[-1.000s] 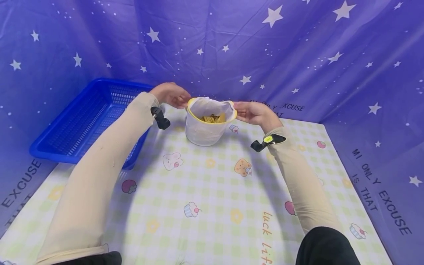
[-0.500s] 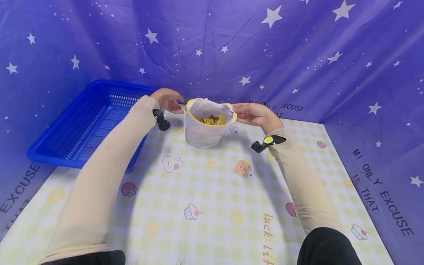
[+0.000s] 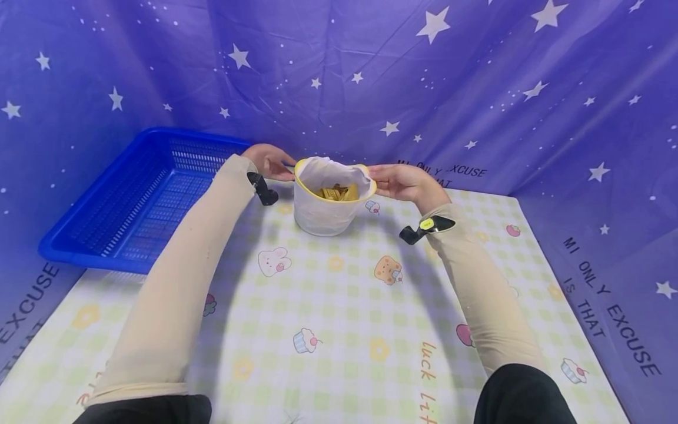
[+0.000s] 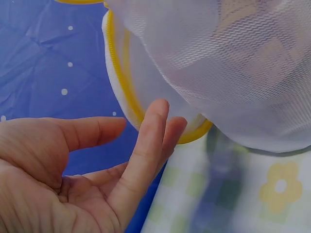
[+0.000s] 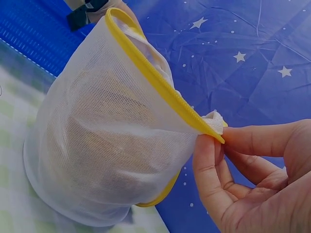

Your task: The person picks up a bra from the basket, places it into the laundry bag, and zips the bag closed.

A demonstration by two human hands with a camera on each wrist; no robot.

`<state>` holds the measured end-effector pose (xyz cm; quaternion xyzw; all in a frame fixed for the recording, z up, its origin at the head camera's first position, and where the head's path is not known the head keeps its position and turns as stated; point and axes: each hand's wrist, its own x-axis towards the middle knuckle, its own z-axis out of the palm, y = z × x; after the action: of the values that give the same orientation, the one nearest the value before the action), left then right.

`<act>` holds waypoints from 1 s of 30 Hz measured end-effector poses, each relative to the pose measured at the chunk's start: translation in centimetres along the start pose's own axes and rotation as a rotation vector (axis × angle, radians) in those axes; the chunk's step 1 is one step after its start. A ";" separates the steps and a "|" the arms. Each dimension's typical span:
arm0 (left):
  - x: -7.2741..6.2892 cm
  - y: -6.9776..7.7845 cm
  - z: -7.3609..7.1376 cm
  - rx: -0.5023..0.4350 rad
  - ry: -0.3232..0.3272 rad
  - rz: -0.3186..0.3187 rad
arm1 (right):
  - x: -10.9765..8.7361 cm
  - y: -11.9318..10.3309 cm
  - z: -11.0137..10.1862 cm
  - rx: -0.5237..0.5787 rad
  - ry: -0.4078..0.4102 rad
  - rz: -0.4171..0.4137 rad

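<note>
Standing near far edge of surface (image 3: 339,312), mesh bag (image 3: 320,218): golden pieces (image 3: 339,192) held inside, rim (image 5: 167,92) pinched by right hand (image 3: 404,181). Left hand (image 3: 269,161) beside, fingers (image 4: 143,150) and thumb (image 4: 95,133) parted. Blue basket (image 3: 198,158) set across left edge.

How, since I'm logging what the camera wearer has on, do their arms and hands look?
The left hand and right hand are bare. Beige sleeves cover both forearms to the wrists, giving way to black cloth above. Each wrist carries a black device with a curved end; the right one bears a yellow label, its marking too small to read.
</note>
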<state>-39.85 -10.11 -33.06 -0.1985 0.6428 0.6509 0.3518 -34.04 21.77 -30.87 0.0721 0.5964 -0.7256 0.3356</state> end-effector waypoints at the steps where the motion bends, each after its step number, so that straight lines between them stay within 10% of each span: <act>1: 0.0 -0.1 0.0 0.005 -0.001 0.009 | 0.0 0.0 0.0 -0.006 0.000 -0.002; 16: 0.0 0.7 0.1 -0.056 0.006 0.053 | -0.1 -0.1 0.5 0.026 -0.004 -0.004; 30: -3.5 3.6 0.1 -0.147 -0.064 0.102 | 0.1 -0.1 0.3 0.027 -0.016 -0.010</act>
<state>-40.10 -10.47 -28.04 -0.1702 0.5910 0.7193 0.3231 -34.10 21.46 -30.71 0.0677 0.5843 -0.7358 0.3356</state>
